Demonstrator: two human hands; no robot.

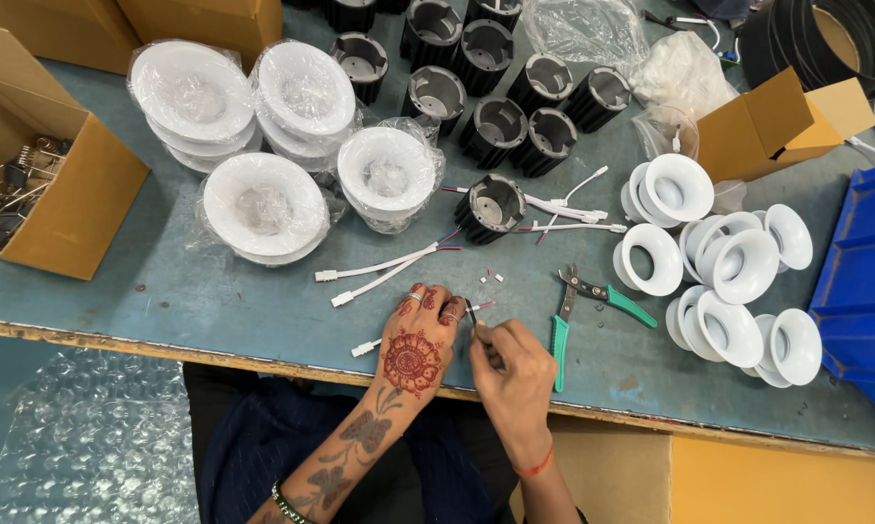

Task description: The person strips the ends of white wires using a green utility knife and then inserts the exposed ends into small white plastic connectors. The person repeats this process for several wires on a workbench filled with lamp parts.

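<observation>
Pinching a thin white lead wire [379,342] with red and black stripped ends, both hands are seen at the near edge of the blue worktop [214,306]. Left hand [418,344]: fingers closed on the wire near its bare tip. Right hand [508,374]: fingers clamped on the same tip from the other side. Wire judged light, limp and easily kinked; best gripped on the insulation, not the fine strands. Green-handled strippers [593,296] lie just right. Black finned housings [491,206] and white trim rings [738,267] lie further out.
</observation>
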